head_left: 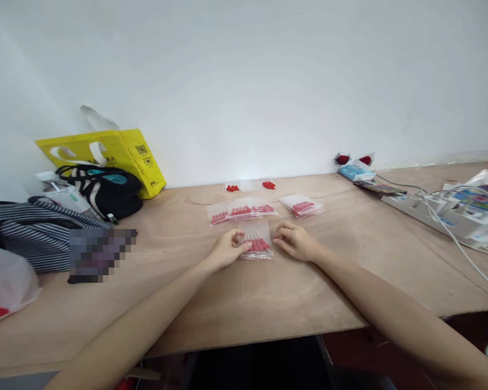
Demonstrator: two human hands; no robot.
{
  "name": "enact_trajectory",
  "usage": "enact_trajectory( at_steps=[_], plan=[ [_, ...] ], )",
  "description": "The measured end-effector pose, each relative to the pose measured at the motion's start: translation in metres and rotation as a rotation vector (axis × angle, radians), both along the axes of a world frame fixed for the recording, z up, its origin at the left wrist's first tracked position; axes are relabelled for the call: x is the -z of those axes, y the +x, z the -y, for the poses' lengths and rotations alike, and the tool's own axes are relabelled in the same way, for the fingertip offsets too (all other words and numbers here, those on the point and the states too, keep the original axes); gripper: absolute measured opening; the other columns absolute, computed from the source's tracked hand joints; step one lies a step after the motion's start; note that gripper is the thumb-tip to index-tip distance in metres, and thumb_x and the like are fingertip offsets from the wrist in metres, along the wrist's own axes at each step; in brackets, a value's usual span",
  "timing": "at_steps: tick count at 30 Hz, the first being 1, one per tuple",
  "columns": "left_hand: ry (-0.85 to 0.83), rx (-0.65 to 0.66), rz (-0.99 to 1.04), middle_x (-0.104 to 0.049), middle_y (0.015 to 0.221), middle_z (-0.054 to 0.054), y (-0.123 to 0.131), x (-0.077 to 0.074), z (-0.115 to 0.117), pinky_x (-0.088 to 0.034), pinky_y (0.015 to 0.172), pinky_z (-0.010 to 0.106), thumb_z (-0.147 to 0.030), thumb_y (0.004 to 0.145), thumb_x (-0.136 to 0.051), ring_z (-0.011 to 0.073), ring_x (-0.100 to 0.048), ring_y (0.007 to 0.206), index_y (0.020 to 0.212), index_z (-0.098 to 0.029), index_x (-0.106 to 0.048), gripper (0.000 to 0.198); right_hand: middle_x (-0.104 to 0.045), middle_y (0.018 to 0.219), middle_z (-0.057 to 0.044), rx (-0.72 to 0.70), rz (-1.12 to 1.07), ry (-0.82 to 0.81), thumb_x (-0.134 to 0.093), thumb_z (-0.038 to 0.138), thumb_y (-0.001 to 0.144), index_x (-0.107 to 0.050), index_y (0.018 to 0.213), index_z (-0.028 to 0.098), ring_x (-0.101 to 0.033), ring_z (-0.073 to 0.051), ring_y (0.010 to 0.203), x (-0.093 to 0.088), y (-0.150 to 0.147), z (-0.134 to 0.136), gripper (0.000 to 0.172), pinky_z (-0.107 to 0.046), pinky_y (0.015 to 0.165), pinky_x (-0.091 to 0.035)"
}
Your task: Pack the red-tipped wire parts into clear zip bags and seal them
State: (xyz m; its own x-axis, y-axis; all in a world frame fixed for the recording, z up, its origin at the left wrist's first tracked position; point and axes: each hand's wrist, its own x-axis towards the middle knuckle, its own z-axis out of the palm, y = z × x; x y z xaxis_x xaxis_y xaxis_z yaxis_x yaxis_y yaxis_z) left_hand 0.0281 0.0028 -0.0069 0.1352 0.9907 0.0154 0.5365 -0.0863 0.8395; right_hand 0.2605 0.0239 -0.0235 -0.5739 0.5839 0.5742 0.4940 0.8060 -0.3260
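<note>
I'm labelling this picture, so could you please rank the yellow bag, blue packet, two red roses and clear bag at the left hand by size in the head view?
Largest to smallest:
1. Yellow bag
2. Clear bag at the left hand
3. Blue packet
4. Red roses: too alike to rank

The left forearm (146, 319) and right forearm (374, 292) are bare, smooth and slim, broader at the near end and narrowing toward the far one; the left hand (226, 251) and right hand (296, 241) are ungloved, with slender fingers (236, 236).
</note>
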Motion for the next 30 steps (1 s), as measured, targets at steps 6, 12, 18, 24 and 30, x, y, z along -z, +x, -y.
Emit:
enact_trajectory(
  at_steps=[6, 12, 18, 24, 30],
  plan=[
    [0.557, 0.184, -0.302, -0.050, 0.102, 0.008, -0.020, 0.002, 0.009, -0.045, 0.081, 0.037, -0.040, 0.071, -0.062, 0.0205, -0.054, 0.089, 0.103, -0.018, -0.056, 0.040, -0.057, 0.067, -0.001, -0.047, 0.095, 0.046, -0.062, 0.049, 0.070, -0.060, 0.081, 0.018, -0.052, -0.015, 0.070, -0.007, -0.005, 0.011, 0.034, -0.029, 0.068, -0.036],
    [0.848, 0.598, -0.418, -0.058, 0.094, 0.009, -0.043, -0.001, 0.009, -0.048, 0.077, 0.028, -0.029, 0.078, -0.059, 0.0178, -0.057, 0.088, 0.096, -0.017, -0.059, 0.021, -0.058, 0.068, 0.000, -0.091, 0.201, 0.013, -0.059, 0.044, 0.074, -0.062, 0.086, 0.020, -0.051, -0.014, 0.071, -0.009, -0.008, 0.014, 0.027, -0.028, 0.067, -0.029],
    [1.011, 0.590, -0.500, -0.063, 0.081, 0.006, -0.033, 0.003, 0.005, -0.048, 0.062, 0.021, -0.022, 0.084, -0.050, 0.0129, -0.060, 0.069, 0.079, -0.016, -0.061, 0.014, -0.058, 0.070, -0.001, 0.011, 0.183, 0.075, -0.058, 0.035, 0.075, -0.062, 0.090, 0.021, -0.050, -0.015, 0.073, -0.006, -0.012, 0.014, 0.021, -0.028, 0.067, -0.026],
    [1.148, 0.513, -0.529, -0.063, 0.075, 0.003, -0.030, 0.008, 0.006, -0.046, 0.057, 0.019, -0.022, 0.088, -0.044, 0.0098, -0.059, 0.062, 0.074, -0.016, -0.059, 0.021, -0.060, 0.075, -0.002, 0.071, 0.140, 0.172, -0.057, 0.034, 0.075, -0.063, 0.086, 0.021, -0.049, -0.015, 0.074, 0.000, -0.042, 0.019, 0.019, -0.030, 0.068, -0.024],
    [1.179, 0.495, -0.638, -0.062, 0.072, 0.002, -0.028, 0.008, 0.006, -0.044, 0.056, 0.019, -0.024, 0.091, -0.038, 0.0098, -0.058, 0.060, 0.073, -0.015, -0.058, 0.028, -0.058, 0.070, -0.001, 0.095, 0.171, 0.252, -0.050, 0.024, 0.081, -0.063, 0.080, 0.020, -0.047, -0.013, 0.070, 0.003, -0.049, 0.016, 0.014, -0.030, 0.068, -0.023]
  ],
)
